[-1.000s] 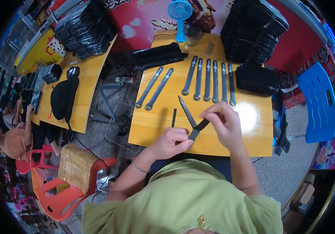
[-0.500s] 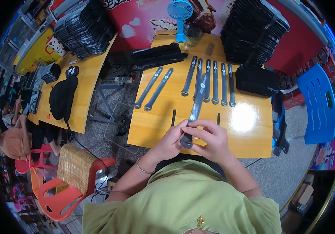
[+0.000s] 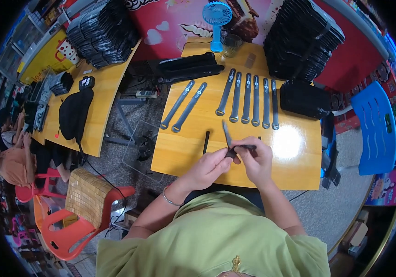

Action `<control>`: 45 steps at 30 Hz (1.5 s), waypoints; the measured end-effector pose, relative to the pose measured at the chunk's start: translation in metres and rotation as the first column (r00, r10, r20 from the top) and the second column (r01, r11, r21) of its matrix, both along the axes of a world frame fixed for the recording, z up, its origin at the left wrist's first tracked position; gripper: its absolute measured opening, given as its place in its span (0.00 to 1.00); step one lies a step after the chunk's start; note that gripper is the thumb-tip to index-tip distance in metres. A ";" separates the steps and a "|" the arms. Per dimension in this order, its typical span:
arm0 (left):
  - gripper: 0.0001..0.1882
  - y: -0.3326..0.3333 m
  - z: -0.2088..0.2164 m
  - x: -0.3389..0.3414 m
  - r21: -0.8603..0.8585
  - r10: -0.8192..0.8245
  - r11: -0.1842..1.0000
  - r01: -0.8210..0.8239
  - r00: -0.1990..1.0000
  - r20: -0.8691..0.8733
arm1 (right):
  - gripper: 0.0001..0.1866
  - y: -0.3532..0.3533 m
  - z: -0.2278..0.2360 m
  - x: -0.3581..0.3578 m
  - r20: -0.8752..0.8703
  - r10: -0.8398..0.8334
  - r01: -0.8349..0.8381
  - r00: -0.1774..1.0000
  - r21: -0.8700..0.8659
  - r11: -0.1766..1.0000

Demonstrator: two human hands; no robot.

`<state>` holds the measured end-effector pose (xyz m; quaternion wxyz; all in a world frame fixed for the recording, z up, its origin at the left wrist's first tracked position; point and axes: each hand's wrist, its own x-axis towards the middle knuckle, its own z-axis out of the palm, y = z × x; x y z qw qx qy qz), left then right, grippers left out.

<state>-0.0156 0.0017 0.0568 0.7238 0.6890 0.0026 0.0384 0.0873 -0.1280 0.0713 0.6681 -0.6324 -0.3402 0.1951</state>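
Observation:
My left hand [image 3: 208,167] and my right hand [image 3: 256,159] meet over the near edge of the wooden table [image 3: 184,154]. Between them they hold a grey strap [image 3: 226,134] that sticks up away from me, and a short black piece [image 3: 244,147] lies across my right fingers. A thin black stick [image 3: 206,142] lies on the table just left of my hands. Beyond them, a row of several grey straps [image 3: 249,100] lies side by side, and two more straps [image 3: 184,106] lie slanted to the left.
Tall stacks of black packs [image 3: 302,39] stand at the back right, a black case [image 3: 304,99] beside them, a blue fan [image 3: 216,21] at the back. A second table [image 3: 101,92] holds a black bag [image 3: 73,113]. Red chairs [image 3: 75,221], a blue chair [image 3: 375,129], and seated people at far left.
The strap I hold has swung from lying low and slanted to pointing away from me. My hands have drawn together, and the right hand has closed on a short black piece.

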 end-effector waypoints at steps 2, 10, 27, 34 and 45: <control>0.10 0.003 0.002 -0.001 0.005 -0.010 1.000 0.010 1.000 -0.012 | 0.05 0.008 -0.003 0.006 -0.043 -0.097 0.097 0.994 -0.008 0.995; 0.11 0.026 -0.010 -0.053 -0.130 -0.011 0.991 -0.008 0.989 -0.144 | 0.08 0.044 0.013 0.089 -0.157 -0.334 0.344 0.929 0.037 0.938; 0.12 0.099 0.014 -0.170 -0.053 0.379 0.913 -0.404 0.890 -0.254 | 0.10 0.109 0.025 0.113 0.418 -0.377 0.318 0.827 0.206 0.925; 0.12 0.107 0.012 -0.166 -0.075 0.433 0.897 -0.436 0.900 -0.057 | 0.13 0.120 -0.043 0.085 0.894 -0.167 0.297 0.416 0.040 0.954; 0.12 0.102 0.014 -0.161 -0.103 0.477 0.871 -0.480 0.877 -0.049 | 0.12 0.121 -0.080 0.039 0.882 0.148 0.221 0.447 -0.269 0.937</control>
